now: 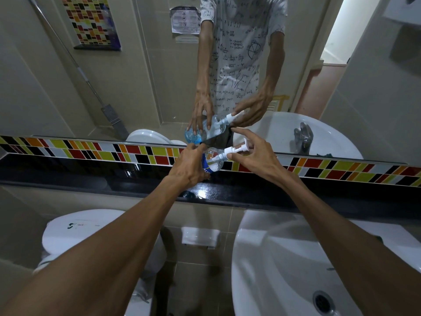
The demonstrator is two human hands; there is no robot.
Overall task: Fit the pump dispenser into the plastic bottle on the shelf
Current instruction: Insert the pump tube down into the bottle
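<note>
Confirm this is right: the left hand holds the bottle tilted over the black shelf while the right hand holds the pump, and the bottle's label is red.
Wrong in one respect: the label is blue, as the head view shows. The left hand does hold the bottle tilted over the shelf, and the right hand holds the pump.

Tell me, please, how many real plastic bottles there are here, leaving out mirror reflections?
1. The plastic bottle is tilted above the black shelf, in the grip of the left hand, while the right hand holds the pump dispenser at its neck. The mirror only repeats it.
</note>
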